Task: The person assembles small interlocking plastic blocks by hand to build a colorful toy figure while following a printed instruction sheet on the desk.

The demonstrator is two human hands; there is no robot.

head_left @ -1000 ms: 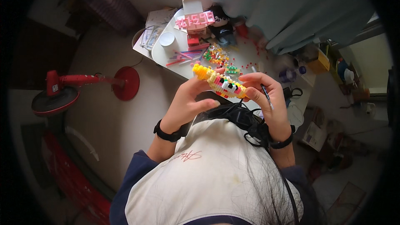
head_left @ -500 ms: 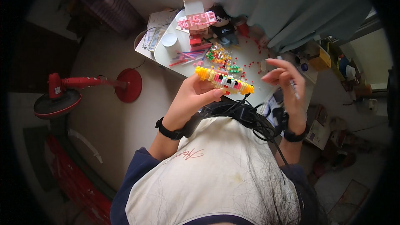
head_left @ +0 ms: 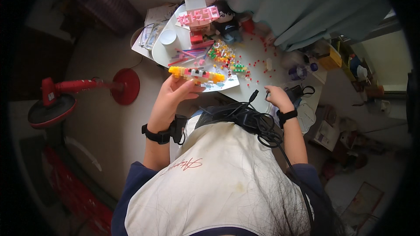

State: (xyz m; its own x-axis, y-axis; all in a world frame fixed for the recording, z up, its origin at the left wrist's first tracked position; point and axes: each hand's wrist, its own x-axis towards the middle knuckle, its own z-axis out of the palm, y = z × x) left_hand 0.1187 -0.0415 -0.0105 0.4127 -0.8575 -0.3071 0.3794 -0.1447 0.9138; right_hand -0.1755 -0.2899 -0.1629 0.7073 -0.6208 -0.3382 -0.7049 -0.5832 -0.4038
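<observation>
Yellow brick model (head_left: 197,74) is pinched in left hand (head_left: 175,94). Right hand (head_left: 279,98) curls near white table (head_left: 280,77); we can't tell its grip

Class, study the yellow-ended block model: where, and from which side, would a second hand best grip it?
Take the block model by its yellow right end, probably from the right: its long shape lies crosswise in view, and that end juts clear of the left hand holding it.

Left hand (head_left: 176,94) partly hidden behind brick model (head_left: 197,74), curtain (head_left: 284,8) cut off above, shirt (head_left: 188,188) below
</observation>
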